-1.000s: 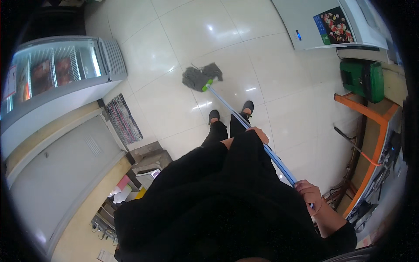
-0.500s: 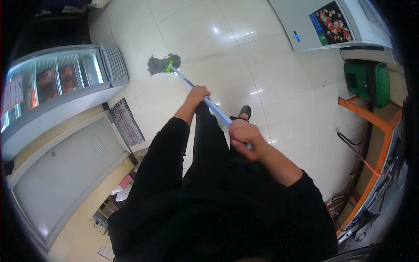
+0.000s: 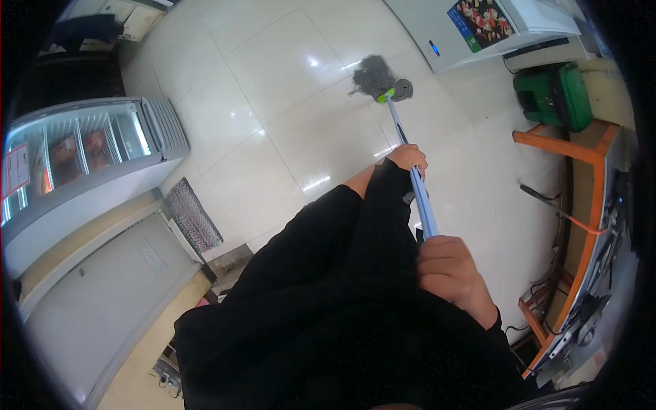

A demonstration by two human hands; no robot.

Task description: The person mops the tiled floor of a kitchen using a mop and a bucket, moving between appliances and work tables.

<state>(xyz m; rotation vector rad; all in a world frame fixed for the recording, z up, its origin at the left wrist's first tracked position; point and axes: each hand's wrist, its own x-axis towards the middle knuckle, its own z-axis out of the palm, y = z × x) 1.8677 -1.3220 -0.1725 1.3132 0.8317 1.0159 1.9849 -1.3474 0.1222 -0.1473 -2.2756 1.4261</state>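
Note:
A mop (image 3: pixel 425 208) with a light-blue handle, a bright green connector and a grey string head slants away from me across the pale tiled floor (image 3: pixel 273 75). Its strands lie spread on the tiles, close to the white cabinet. Lower on the pole, my left hand (image 3: pixel 408 158) wraps round the handle midway between the head and my body. My right hand (image 3: pixel 447 270) is closed round the handle's top end, near my waist, and covers that end.
A glass-fronted chiller (image 3: pixel 89 147) with packages inside stands at left, above a grey door (image 3: pixel 116 294) and a patterned mat (image 3: pixel 193 215). On the right are a white cabinet (image 3: pixel 471 41), a green case (image 3: pixel 557 96) and an orange-framed table (image 3: pixel 596 198) with cables beneath.
The mop head has swept right across the floor toward the white cabinet. Both hands have moved right with the handle, still gripping it, and the view has shifted slightly.

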